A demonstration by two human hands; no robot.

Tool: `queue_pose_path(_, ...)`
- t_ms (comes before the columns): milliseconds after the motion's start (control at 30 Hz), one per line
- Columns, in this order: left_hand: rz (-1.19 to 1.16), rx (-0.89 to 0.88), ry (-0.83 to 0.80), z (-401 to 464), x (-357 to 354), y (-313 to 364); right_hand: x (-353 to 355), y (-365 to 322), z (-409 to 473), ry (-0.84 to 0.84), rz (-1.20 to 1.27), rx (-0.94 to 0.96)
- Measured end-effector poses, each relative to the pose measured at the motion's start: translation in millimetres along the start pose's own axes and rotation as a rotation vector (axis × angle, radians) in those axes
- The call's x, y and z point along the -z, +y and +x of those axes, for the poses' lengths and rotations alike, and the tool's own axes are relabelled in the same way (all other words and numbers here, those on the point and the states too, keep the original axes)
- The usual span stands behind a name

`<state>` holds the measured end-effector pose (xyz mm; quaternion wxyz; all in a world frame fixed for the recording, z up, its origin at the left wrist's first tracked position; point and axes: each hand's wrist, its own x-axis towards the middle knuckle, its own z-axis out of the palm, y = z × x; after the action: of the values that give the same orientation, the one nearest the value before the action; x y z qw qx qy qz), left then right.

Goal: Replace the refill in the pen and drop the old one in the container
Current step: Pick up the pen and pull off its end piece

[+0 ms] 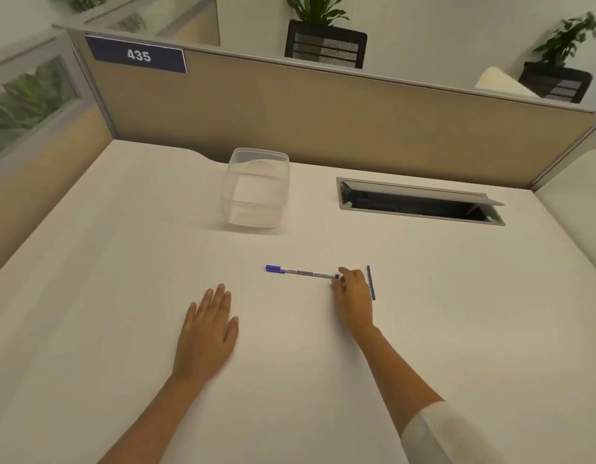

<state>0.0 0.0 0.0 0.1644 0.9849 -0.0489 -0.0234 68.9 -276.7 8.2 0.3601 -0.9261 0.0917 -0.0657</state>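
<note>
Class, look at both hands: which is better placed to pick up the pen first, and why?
Right. The right hand has its fingertips at the pen's near end, beside the spare refill. The left hand lies flat on the desk, farther off.

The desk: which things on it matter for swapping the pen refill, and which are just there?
For the job: blue-capped clear pen; thin blue refill; clear plastic container; right hand at the pen's end; left hand lying flat.

Just there: open cable hatch; numbered sign; potted plants.

left hand (208, 329) flat on desk (122, 262) | right hand (353, 296) at pen (301, 272) end | container (256, 189) behind
</note>
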Motion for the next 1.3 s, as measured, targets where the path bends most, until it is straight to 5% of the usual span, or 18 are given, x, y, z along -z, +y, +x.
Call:
queue_pose_path(500,-0.108,-0.010,0.053,2,2,-6,3,-24,-9,-0.006,0.198,-0.018)
queue_pose_path(600,-0.341,0.073,0.040,12,10,-5,6,-46,-20,-0.042,0.264,0.019)
queue_pose_path(767,-1.214,0.317,-0.129,33,51,29,9,-79,-36,-0.090,0.358,0.088)
queue_pose_path(900,-1.735,0.442,-0.177,45,64,51,15,-92,-40,-0.070,0.192,0.249)
queue_pose_path(1167,-1.904,0.466,-0.113,51,76,79,33,-94,-45,-0.072,-0.261,0.574)
queue_pose_path(1300,-1.953,0.444,-0.042,49,84,92,37,-102,-53,-0.044,-0.151,0.472)
